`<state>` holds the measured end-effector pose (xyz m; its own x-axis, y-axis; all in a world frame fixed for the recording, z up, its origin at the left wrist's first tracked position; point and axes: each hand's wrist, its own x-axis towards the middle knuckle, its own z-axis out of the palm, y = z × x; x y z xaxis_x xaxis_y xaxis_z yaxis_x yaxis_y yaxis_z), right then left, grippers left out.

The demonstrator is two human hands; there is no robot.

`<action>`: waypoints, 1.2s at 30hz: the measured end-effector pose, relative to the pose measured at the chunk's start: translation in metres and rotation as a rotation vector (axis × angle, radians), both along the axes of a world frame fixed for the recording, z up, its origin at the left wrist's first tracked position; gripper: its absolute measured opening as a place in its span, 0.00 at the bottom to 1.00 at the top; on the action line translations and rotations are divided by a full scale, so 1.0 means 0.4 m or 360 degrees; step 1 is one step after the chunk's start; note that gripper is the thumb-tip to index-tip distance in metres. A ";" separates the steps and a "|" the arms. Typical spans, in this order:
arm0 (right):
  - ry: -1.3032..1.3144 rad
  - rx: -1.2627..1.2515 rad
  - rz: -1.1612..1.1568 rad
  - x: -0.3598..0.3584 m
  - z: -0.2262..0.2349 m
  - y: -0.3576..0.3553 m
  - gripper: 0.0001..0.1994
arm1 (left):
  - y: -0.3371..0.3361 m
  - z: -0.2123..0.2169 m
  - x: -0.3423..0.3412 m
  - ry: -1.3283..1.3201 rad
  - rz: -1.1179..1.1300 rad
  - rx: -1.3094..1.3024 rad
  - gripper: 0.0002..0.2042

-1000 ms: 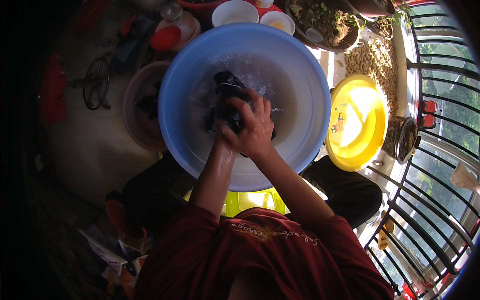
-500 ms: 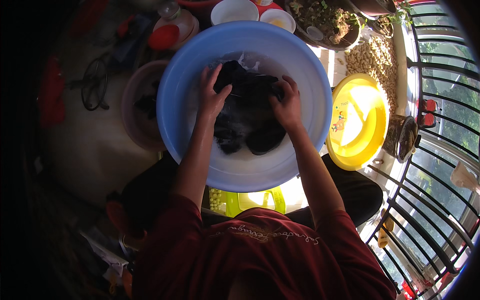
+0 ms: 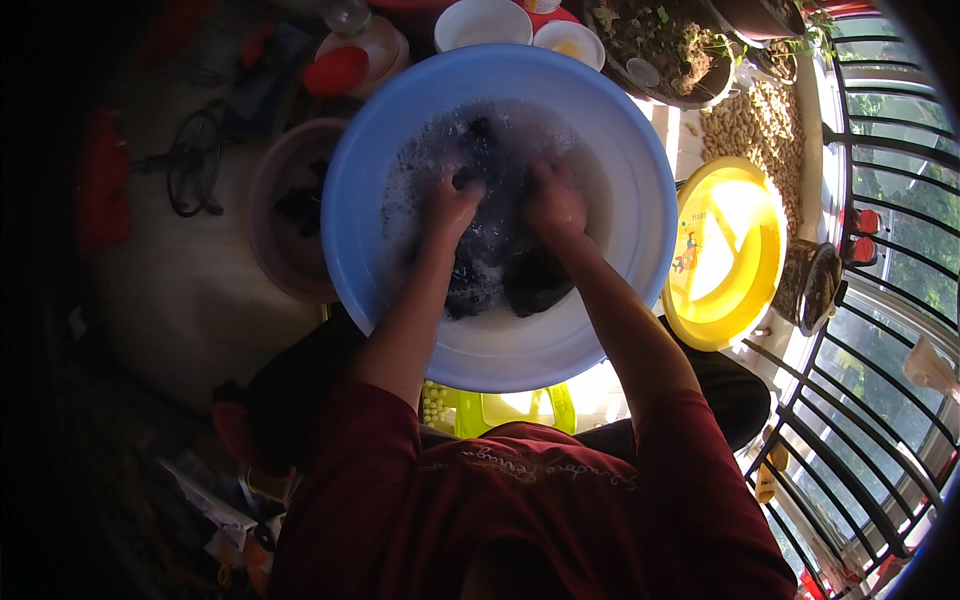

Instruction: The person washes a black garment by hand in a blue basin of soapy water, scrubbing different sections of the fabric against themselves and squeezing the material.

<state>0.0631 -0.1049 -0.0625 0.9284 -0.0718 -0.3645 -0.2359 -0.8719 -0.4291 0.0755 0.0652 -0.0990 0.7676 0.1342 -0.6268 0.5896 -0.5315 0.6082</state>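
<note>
A large blue basin [image 3: 345, 215] of cloudy, sudsy water holds dark wet cloth [image 3: 540, 282], partly sunk. On the cloth's left side my left hand [image 3: 456, 203] is closed, its fingers curled round a dark fold near the thumb. My right hand [image 3: 557, 207] grips the cloth on the other side, closed too, with its fingertips blurred under the murky water. Both hands are wet and sit a short way apart. The cloth between them lies mostly under water, so its garment kind cannot be made out.
A yellow basin [image 3: 718, 310] stands at the right, near a dark pot [image 3: 808, 285] and black window bars [image 3: 890, 315]. On the left is a pinkish basin [image 3: 262, 220] with dark cloth. Behind are white bowls [image 3: 483, 22] and a planter [image 3: 690, 85]; a green stool [image 3: 565, 408] is nearer me.
Both hands have moved from holding the cloth up at its edges down into the water, closing on it. The cloth's upper part has sunk, and more suds and ripples show.
</note>
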 end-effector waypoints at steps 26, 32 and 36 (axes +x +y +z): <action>-0.1134 0.0783 0.0032 -0.151 0.245 0.129 0.21 | -0.072 0.112 -0.148 0.0028 0.1174 -0.2622 0.13; -0.0379 0.0764 -0.0436 -0.048 0.163 0.008 0.19 | -0.054 0.162 -0.113 -0.0355 0.0933 -0.1362 0.12; -0.0247 0.0489 -0.0191 -0.048 0.138 -0.035 0.23 | -0.009 0.119 -0.031 -0.0757 0.0451 -0.0633 0.26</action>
<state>0.0439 -0.1187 -0.0073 0.9660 -0.0924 -0.2416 -0.2403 -0.6667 -0.7056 0.0631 0.0618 -0.0512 0.9410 0.2001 -0.2730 0.2930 -0.0780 0.9529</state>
